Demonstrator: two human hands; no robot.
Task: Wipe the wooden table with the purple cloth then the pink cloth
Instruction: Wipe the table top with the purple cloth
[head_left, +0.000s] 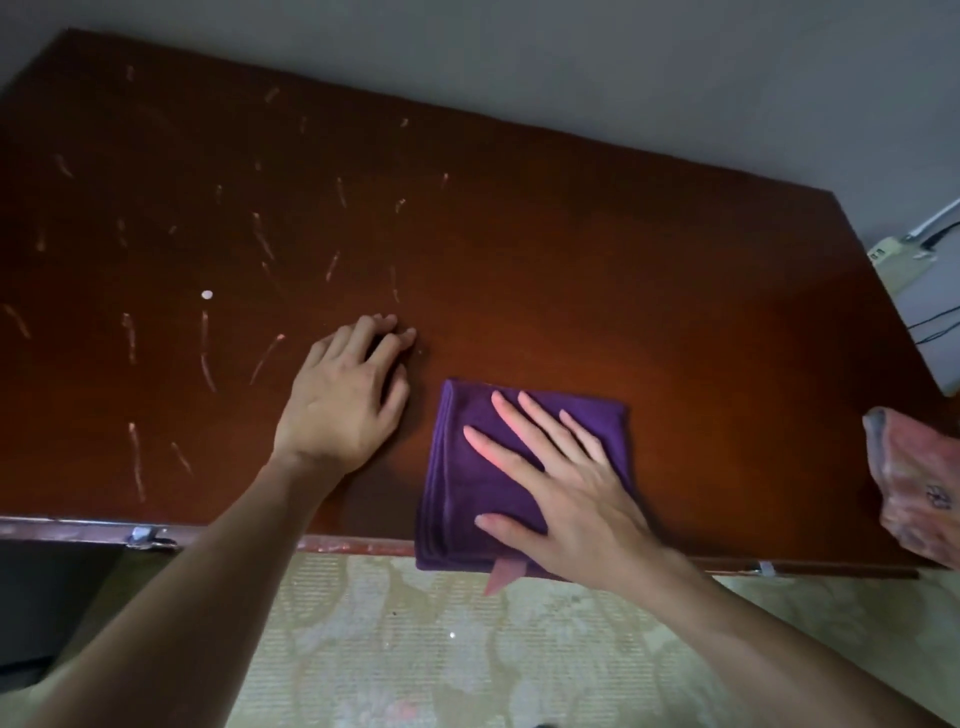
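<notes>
I note a dark reddish-brown wooden worktop (519, 234) set against a pale grey wall (571, 67), with a patterned cream floor covering (415, 649) below its near edge. Pale streaks and scratches (260, 239) mark the surface beyond and to the left of the left hand (337, 410), and a small white spot (207, 295) lies among them. The left hand rests palm down on bare wood, its fingers (384, 332) bent at the tips and holding nothing. The right hand (566, 483) lies flat, its fingers (524, 421) straight and spread, pressing on the folded purple cloth (457, 467), which sits directly beneath them and overhangs the near edge. The pink cloth (914, 483) lies crumpled well to the right of the right fingers, at the worktop's corner. A pale device with cables (919, 291) stands beyond that corner.
</notes>
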